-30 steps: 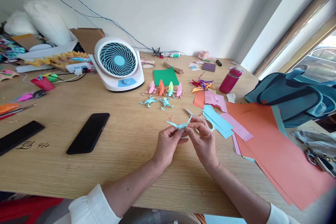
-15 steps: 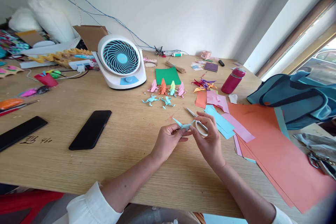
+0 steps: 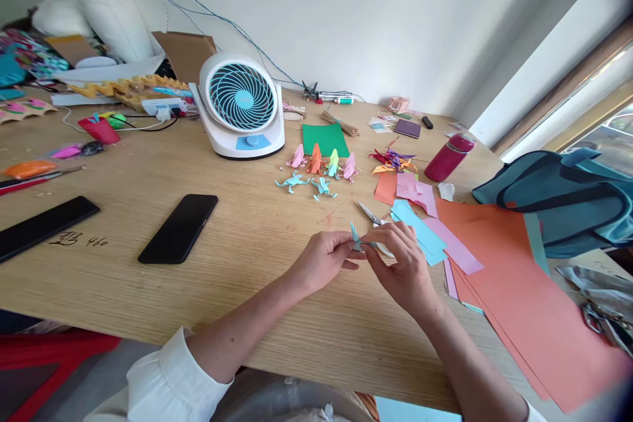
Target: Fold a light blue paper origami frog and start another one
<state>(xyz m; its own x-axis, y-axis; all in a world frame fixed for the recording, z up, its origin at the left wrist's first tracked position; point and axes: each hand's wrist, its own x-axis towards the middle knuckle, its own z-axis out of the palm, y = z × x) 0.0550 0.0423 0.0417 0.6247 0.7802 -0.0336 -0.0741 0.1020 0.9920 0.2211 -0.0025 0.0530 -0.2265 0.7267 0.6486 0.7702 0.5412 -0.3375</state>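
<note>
Between my two hands is a small light-blue folded paper figure (image 3: 355,237), its pointed tip standing up. My left hand (image 3: 326,258) pinches it from the left, thumb and fingers closed. From the right, my right hand (image 3: 401,264) grips a thin end of the same figure between thumb and forefinger. Scissors (image 3: 370,214) lie on the table behind my right hand, their handles partly hidden by it. Farther back stand several finished paper figures, among them an orange one (image 3: 315,161) and a light-blue one (image 3: 323,188).
Light-blue paper strips (image 3: 420,231) and large orange sheets (image 3: 514,290) lie to the right, near a pink bottle (image 3: 450,156) and a teal bag (image 3: 558,201). A fan (image 3: 242,105), a green sheet (image 3: 324,138) and a black phone (image 3: 178,229) are on the table.
The paper figure has turned, its tip now pointing up rather than to the left. My right hand has closed in nearer to my left. The whole view has shifted slightly.
</note>
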